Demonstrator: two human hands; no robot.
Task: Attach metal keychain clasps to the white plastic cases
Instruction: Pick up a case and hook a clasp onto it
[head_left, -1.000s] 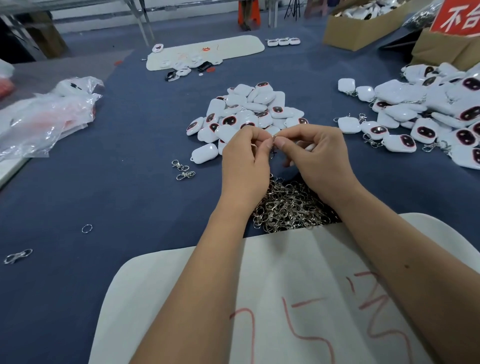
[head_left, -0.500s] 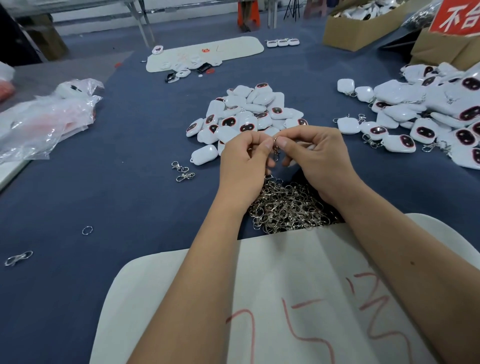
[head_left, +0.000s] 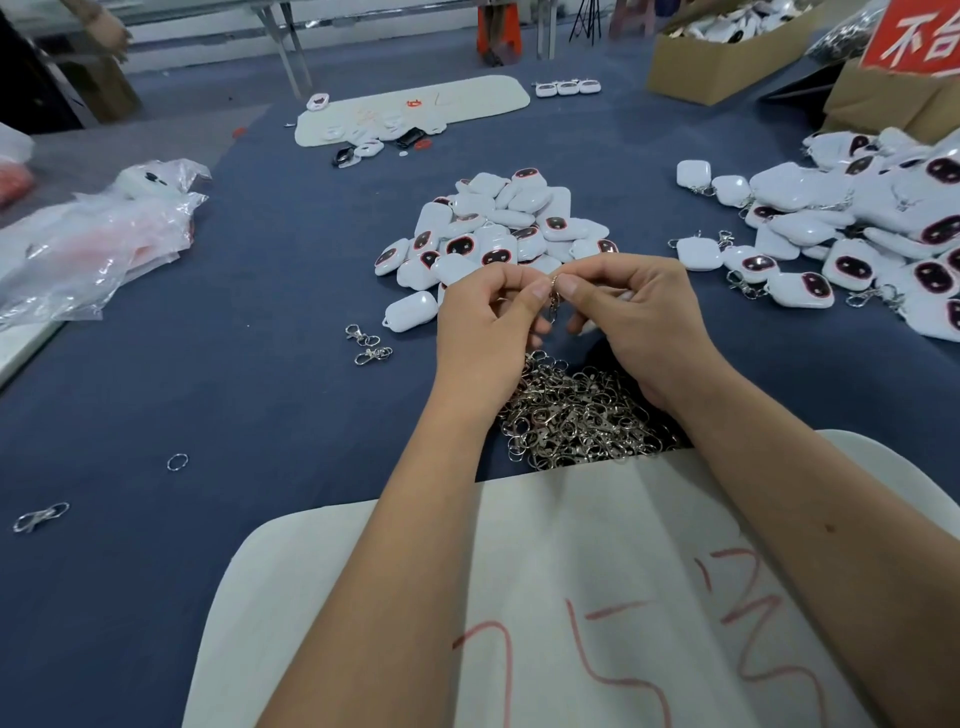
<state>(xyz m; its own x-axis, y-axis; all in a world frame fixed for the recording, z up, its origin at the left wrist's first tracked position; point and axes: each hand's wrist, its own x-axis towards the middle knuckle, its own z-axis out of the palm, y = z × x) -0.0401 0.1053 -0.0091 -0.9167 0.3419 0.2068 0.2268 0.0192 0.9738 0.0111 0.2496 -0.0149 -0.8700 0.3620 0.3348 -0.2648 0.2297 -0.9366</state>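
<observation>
From the head view, both hands sit slightly higher over the clasp pile than a second ago, and the clasp that was hidden between the fingertips now hangs free below them — its ring is pinched at the top between the left hand and the right hand, fingers curled round it, thumbs nearly touching. I judge the ring is being pried open or turned, ready to thread onto a case. Whether the right hand also holds a case I cannot tell; a pale edge shows under its fingers, no more. The bare cases lie just beyond the hands, untouched, one stray case at the pile's near left. Finished cases with clasps are heaped at the far right. Two loose clasps lie left of the hands — unmoved.
</observation>
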